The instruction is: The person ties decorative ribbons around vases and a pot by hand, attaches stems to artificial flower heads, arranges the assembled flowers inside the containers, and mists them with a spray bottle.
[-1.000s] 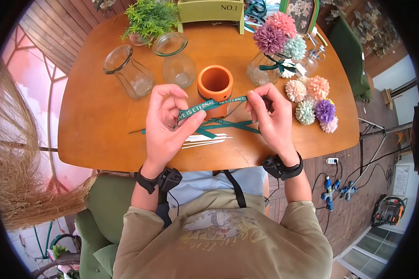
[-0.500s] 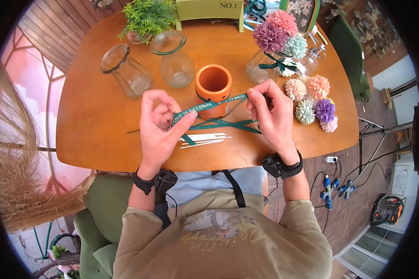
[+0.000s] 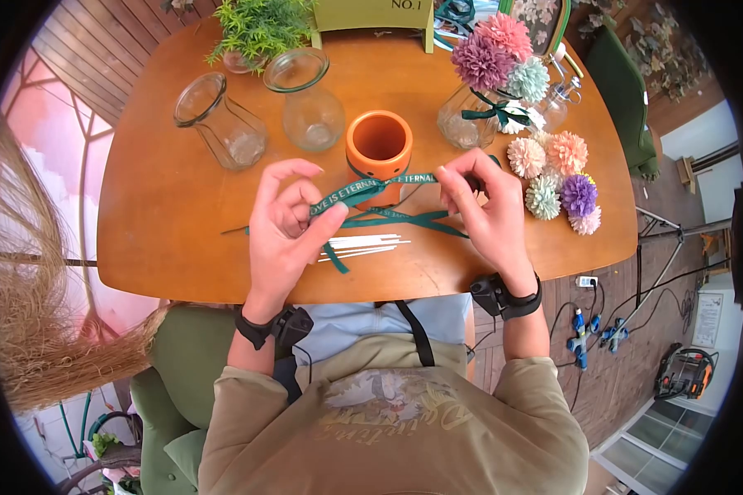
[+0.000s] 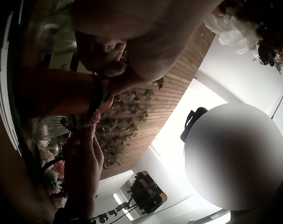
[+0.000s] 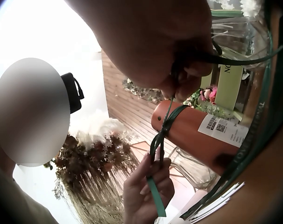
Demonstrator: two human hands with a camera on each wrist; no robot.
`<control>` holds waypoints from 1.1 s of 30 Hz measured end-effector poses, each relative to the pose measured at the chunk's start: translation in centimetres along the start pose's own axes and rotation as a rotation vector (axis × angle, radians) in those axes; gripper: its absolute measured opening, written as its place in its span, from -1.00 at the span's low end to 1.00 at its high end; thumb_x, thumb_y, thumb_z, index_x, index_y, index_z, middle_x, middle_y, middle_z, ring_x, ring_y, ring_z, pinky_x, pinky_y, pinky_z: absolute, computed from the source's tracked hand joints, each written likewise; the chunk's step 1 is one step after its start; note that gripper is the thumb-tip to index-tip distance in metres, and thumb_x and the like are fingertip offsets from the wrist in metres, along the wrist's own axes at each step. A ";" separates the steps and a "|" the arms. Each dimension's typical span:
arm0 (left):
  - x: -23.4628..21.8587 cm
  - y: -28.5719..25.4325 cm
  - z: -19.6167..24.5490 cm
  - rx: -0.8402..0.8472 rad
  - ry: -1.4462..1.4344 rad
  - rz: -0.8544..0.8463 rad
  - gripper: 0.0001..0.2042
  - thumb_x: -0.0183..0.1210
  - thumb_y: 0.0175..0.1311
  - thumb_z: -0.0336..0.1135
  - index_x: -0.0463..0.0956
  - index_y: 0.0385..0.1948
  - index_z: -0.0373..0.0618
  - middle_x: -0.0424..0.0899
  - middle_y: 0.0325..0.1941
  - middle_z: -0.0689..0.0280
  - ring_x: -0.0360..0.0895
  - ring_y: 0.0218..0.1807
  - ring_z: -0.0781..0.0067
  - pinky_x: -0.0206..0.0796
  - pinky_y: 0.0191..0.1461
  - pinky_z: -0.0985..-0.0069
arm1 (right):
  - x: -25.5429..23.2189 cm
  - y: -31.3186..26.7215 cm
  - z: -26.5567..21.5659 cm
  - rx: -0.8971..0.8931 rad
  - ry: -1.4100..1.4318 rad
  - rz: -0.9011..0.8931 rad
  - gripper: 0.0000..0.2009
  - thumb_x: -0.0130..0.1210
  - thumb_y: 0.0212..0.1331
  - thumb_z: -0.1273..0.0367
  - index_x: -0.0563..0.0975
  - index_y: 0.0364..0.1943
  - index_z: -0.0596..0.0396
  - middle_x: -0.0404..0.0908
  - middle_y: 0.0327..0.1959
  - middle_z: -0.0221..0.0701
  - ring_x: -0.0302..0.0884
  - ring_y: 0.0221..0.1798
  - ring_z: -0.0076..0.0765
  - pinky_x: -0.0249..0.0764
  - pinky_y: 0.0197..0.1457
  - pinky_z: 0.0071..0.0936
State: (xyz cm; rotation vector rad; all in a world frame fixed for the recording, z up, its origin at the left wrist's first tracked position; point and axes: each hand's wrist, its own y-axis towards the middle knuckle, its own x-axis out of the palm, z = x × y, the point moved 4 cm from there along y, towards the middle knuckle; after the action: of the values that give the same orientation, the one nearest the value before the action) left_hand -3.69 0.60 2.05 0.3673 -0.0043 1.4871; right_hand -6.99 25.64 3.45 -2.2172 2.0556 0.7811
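A terracotta pot [image 3: 380,167] stands upright mid-table, a dark green ribbon [image 3: 347,196] with white lettering looped around its upper part. Thumb and fingers of my left hand [image 3: 279,239] pinch one ribbon length, whose tail hangs below toward the white sticks. My right hand [image 3: 489,210] pinches the other length, to the right of the pot. Between them the two lengths cross in front of the pot, as the right wrist view also shows at the ribbon crossing [image 5: 161,133]. More green ribbon [image 3: 425,219] lies on the table before the pot.
White sticks [image 3: 363,245] lie near the front edge. Two glass vases [image 3: 314,120] stand behind left, beside a green plant [image 3: 260,33]. Right of the pot are a vase with pompom flowers [image 3: 480,64] and several loose flower heads [image 3: 565,177]. A green planter [image 3: 371,18] sits behind.
My left hand has shifted left and slightly down with its ribbon length, drawing the crossing toward the pot. My right hand has moved slightly right, keeping its pinch.
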 end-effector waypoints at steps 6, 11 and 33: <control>1.4 -2.1 -0.9 -0.447 -0.015 -0.097 -0.63 0.33 0.38 -0.44 0.42 0.13 -0.22 0.65 -0.10 0.28 0.57 -0.53 0.67 0.19 -0.60 0.72 | 0.2 -1.2 -0.9 -0.056 -0.022 -0.166 -0.90 0.24 0.37 0.44 0.64 -0.15 0.19 0.72 -0.43 -0.34 0.70 -0.41 -0.42 0.56 -0.33 -0.47; 2.7 -2.1 -1.4 -0.530 -0.121 -0.191 -0.65 0.32 0.42 -0.35 0.44 0.13 -0.23 0.61 0.09 0.24 0.61 -0.51 0.63 0.16 -0.61 0.71 | 1.2 -1.1 -1.9 -0.279 -0.183 -0.172 -0.89 0.30 0.28 0.42 0.66 -0.20 0.14 0.67 -0.38 -0.33 0.60 -0.34 -0.22 0.52 -0.20 -0.33; 3.5 -3.0 -2.0 -0.275 0.058 -0.111 -0.79 0.14 0.55 -0.38 0.59 0.00 -0.36 0.73 -0.35 0.21 0.63 -0.56 0.59 0.18 -0.61 0.73 | 3.4 -1.6 -1.2 0.257 0.175 -0.195 -0.79 0.31 0.32 0.40 0.55 -0.09 0.20 0.74 -0.37 -0.48 0.39 -0.59 -0.83 0.19 -0.56 -0.68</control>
State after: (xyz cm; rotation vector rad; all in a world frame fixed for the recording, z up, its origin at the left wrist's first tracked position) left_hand -0.89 4.32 0.23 0.1000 -0.1386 1.3652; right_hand -5.03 22.27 2.74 -2.3587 1.8422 0.2994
